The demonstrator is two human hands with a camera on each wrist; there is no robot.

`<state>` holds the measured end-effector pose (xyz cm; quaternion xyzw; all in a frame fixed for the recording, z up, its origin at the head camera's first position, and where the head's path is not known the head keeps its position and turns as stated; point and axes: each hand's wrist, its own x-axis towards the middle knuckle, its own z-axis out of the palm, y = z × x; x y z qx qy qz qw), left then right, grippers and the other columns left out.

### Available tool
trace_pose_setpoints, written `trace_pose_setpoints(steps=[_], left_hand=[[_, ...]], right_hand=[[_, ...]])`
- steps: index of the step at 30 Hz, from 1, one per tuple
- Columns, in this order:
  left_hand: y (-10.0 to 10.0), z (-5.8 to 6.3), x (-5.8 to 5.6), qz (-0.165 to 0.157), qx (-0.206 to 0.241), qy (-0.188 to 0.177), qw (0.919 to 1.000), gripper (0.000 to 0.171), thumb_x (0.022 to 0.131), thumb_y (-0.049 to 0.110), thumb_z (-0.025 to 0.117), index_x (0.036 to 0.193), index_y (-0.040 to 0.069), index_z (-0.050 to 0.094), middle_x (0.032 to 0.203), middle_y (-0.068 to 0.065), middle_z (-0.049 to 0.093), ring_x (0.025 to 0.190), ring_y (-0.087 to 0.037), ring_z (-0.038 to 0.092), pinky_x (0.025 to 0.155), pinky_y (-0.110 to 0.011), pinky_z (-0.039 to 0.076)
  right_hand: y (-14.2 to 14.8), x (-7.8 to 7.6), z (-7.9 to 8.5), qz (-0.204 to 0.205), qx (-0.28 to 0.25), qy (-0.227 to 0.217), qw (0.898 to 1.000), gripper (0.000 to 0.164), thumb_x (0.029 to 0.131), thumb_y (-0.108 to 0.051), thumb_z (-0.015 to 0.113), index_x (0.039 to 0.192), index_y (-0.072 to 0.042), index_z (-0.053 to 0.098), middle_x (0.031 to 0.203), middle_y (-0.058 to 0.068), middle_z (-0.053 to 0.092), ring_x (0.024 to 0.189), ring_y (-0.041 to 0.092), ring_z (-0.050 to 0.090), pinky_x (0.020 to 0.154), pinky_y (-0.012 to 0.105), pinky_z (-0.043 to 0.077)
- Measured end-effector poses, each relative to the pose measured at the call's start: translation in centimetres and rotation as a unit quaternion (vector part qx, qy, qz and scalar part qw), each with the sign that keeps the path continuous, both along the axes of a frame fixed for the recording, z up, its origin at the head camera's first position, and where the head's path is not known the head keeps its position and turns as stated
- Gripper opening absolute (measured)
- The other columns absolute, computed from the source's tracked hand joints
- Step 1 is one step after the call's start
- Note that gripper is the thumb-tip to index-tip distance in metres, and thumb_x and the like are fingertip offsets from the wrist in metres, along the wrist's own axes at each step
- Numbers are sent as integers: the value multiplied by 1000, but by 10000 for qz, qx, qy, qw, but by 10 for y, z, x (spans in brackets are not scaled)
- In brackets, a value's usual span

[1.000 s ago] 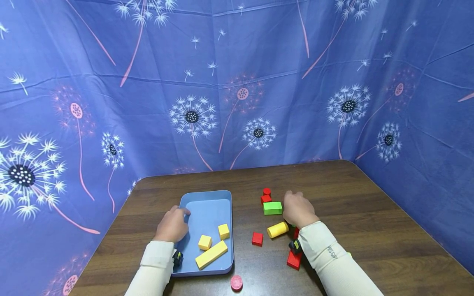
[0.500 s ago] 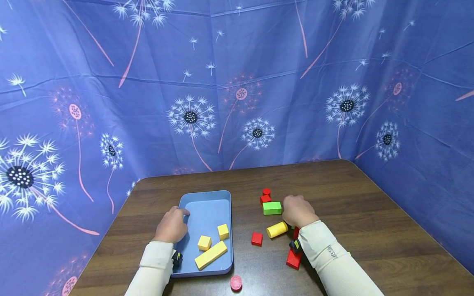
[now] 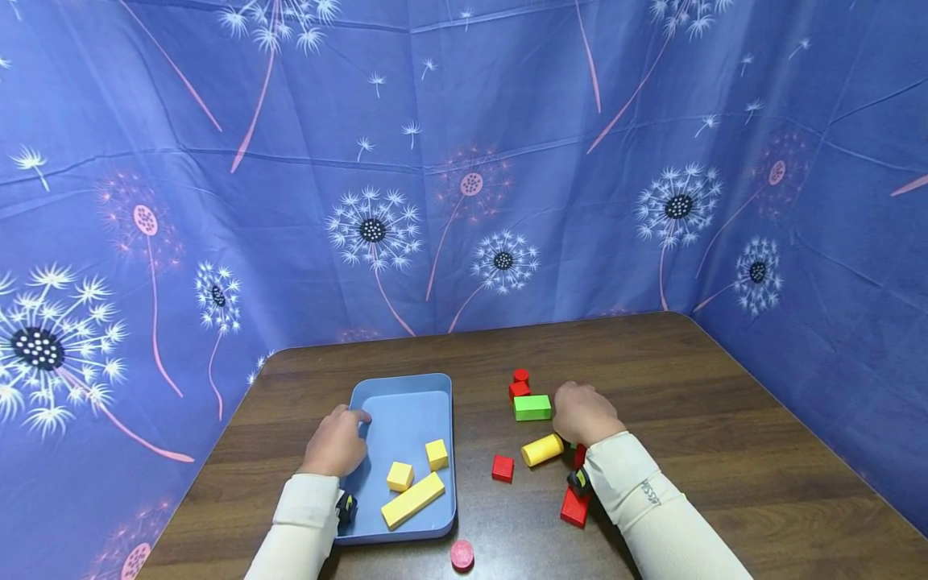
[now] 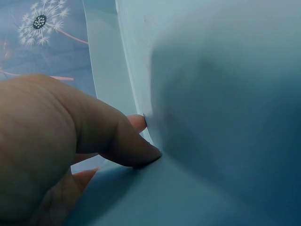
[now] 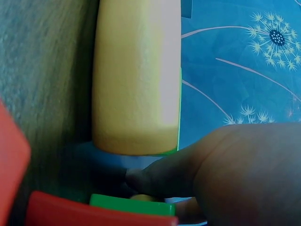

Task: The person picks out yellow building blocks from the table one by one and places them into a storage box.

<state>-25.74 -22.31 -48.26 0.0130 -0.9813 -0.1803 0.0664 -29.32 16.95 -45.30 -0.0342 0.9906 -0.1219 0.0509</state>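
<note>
My left hand (image 3: pixel 337 439) grips the left wall of a blue tray (image 3: pixel 395 419), the thumb (image 4: pixel 136 150) inside and other fingers outside. Inside the tray lie two yellow cubes (image 3: pixel 400 476) and a long yellow block (image 3: pixel 413 500). My right hand (image 3: pixel 586 413) is low among loose blocks, right of a green block (image 3: pixel 532 408) and behind a yellow cylinder (image 3: pixel 542 450). In the right wrist view its thumb (image 5: pixel 164 174) points down past the cylinder's end, a small yellowish bit at the tip. I cannot tell whether the fingers hold it.
A red cube (image 3: pixel 503 468), a red block (image 3: pixel 575 508) and a red disc (image 3: pixel 461 556) lie nearer me. Behind the green block are another red block (image 3: pixel 519 390) and a red cylinder (image 3: pixel 521 376). A patterned blue cloth (image 3: pixel 435 161) hangs behind the wooden table (image 3: pixel 725 451).
Both hands keep their places, the left on the tray wall and the right among the blocks. The head view has shifted very slightly.
</note>
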Motion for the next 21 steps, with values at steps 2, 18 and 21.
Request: trace_pose_setpoints(steps=[2,18,21], left_hand=[[0,0,0,-1,-3,2,10000,39,75,-1,66,112,7,67,116,-17,55,95,-31,55,80,-58,51],[0,0,1,-26,-16,-7,10000,39,74,-2,66,112,6,67,116,-19,55,96,-32,54,80,-59,51],[0,0,1,-25,-11,-11,10000,38,75,-2,65,112,6,67,116,-18,55,96,-32,54,80,-58,51]], right_hand=[[0,0,1,15,-5,7,10000,33,81,-11,61,107,8,53,86,19,59,65,27,52,47,37,46],[3,-1,-4,-218,-123,-255,9994,41,94,-23,44,117,10,45,87,19,61,65,27,53,48,40,46],[3,-2,-3,-227,-79,-300,9993,44,94,-22,43,123,11,42,90,22,61,66,28,53,49,42,47]])
